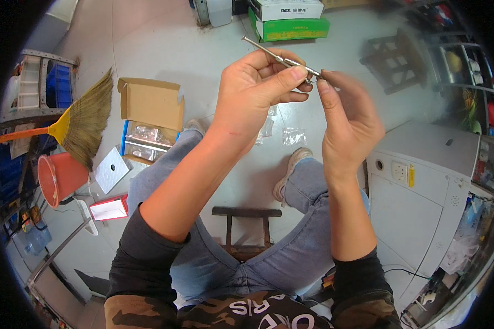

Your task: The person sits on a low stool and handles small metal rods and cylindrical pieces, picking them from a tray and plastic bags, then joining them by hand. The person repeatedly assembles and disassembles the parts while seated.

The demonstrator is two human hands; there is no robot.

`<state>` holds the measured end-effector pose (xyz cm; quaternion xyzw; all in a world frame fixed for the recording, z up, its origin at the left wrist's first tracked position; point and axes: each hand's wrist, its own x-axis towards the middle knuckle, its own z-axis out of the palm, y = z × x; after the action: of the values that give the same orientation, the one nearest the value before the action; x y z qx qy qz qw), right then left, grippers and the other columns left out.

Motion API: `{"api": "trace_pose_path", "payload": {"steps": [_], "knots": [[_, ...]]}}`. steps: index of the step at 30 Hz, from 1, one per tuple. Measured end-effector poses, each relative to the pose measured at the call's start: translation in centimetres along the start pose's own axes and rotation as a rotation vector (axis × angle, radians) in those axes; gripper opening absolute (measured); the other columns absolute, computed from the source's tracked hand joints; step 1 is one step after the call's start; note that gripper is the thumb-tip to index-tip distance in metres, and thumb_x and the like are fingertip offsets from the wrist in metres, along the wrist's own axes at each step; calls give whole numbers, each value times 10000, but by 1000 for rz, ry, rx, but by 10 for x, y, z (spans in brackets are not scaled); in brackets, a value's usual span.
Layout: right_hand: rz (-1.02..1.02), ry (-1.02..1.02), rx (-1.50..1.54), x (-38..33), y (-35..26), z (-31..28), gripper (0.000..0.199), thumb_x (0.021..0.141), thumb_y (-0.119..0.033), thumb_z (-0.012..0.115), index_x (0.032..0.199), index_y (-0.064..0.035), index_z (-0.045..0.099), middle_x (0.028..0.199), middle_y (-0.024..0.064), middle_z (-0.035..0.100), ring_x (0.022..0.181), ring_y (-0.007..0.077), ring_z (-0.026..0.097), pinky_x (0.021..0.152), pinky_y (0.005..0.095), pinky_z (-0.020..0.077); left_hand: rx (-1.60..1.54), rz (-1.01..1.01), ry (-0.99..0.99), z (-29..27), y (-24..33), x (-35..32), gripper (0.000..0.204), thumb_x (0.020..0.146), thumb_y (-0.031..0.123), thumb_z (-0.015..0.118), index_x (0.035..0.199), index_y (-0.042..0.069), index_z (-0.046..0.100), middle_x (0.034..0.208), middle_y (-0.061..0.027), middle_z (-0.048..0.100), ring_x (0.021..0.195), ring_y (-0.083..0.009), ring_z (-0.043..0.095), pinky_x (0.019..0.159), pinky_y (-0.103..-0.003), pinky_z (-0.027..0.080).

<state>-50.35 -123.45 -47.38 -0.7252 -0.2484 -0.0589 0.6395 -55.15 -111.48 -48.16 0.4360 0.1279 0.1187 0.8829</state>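
My left hand (247,88) is closed around a slim silver metal rod (262,48), held between thumb and fingers above my knees. The rod slants from a small flat end at upper left down toward my right hand, and has a thicker sleeve-like part near the thumb. Another small metal piece shows under the left thumb; its kind is unclear. At the rod's lower right end, the thumb and fingers of my right hand (348,118) are pinched together, the fingers slightly blurred. What exactly they grip there is too small to make out.
On the floor at left lies an open cardboard box (151,101) with bagged metal parts. Near it are a broom (88,120), a red bucket (60,175) and a white plate (112,170). Small clear bags (295,136) lie ahead. A grey cabinet (411,203) stands at right.
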Motion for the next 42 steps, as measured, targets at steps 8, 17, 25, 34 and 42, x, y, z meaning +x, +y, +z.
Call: {"api": "trace_pose_path", "payload": {"steps": [8,17,25,34,42], "knots": [[-94,6,-17,-1,3,-2,105,754,-9,635,857,-29,643,827,39,597,586,31,439,477,167,311,17,-26,-17,-1,5,1,197,815,114,595,959,-15,556,851,-99,599,776,-174,600,694,-300,540],[-6,-11,-22,0,-1,-4,99,780,-47,627,873,-11,629,816,41,611,584,54,465,514,193,370,69,-36,-20,0,5,3,198,814,120,599,948,-19,563,838,-97,600,779,-170,599,688,-297,540],[294,1,243,-2,-5,-3,149,798,-60,628,912,31,599,834,72,623,728,96,575,626,209,462,-37,9,39,7,-4,3,187,802,96,606,936,-28,565,821,-105,599,738,-174,605,681,-305,548],[351,43,281,-1,-2,-6,189,772,-79,666,922,22,607,841,62,622,661,63,539,545,175,412,1,-8,-2,6,-5,2,175,831,95,566,971,-11,553,879,-99,589,816,-176,597,719,-328,546],[373,63,261,0,-1,-6,167,770,-99,674,880,17,627,783,43,627,656,51,527,535,169,396,8,9,0,7,-6,3,171,829,83,565,973,-8,553,880,-98,587,812,-172,596,710,-319,547]]}}
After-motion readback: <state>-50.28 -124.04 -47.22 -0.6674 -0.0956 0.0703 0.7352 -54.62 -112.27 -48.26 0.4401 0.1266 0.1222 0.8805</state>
